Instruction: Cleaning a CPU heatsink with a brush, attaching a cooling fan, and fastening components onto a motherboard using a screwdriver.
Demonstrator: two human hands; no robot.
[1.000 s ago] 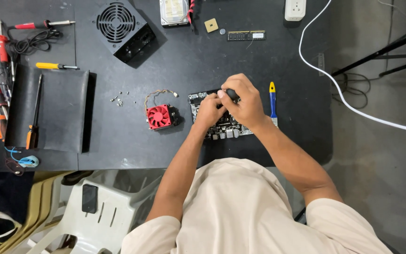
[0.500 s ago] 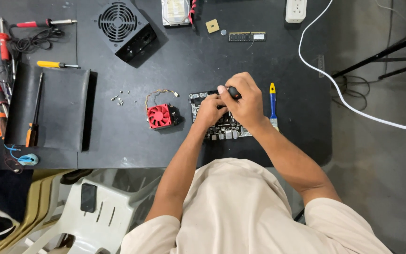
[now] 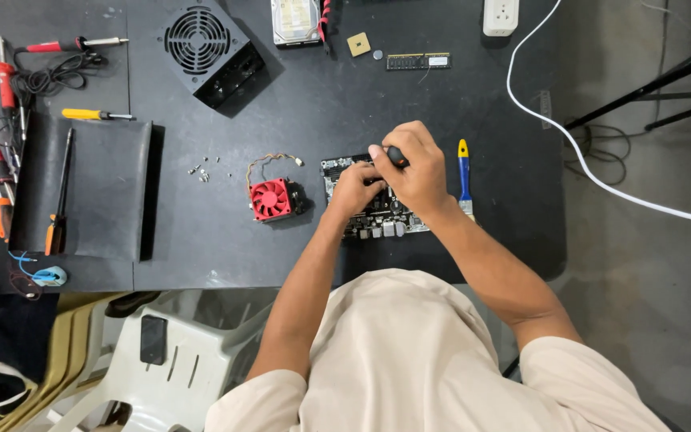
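Tools at left edge: red-handled screwdrivers (image 3: 3,84) and an orange-handled one (image 3: 56,232) lie along the left edge of the table (image 3: 201,248); a dark mat (image 3: 97,192) lies beside them, with a yellow screwdriver (image 3: 93,115) just above it.
Loose screws: a few small screws (image 3: 200,170) lie bare on the table, between the mat and the red fan.
Far edge: a black power supply unit (image 3: 211,50), a hard drive (image 3: 296,19) and a memory stick (image 3: 417,61) lie near the far edge.
Red fan: the small cooler fan (image 3: 271,198) with its wire lies just left of the circuit board, apart from it.
Circuit board: the circuit board (image 3: 377,216) lies near the middle of the near edge, mostly under both hands.
Left hand: the left hand (image 3: 353,188) rests on the board, fingers bent down onto it; I cannot tell if they pinch something.
Right hand: the right hand (image 3: 413,172) is closed around a black-handled tool (image 3: 396,156), thumb and fingers wrapped tight, tip hidden.
Brush: a blue and yellow brush (image 3: 464,176) lies just right of the right hand.
Risk, slipping: in my judgement the tool tip may slip and scratch the board, because the hands hide it.
Risk, screws: the loose screws may roll away if an arm sweeps them.
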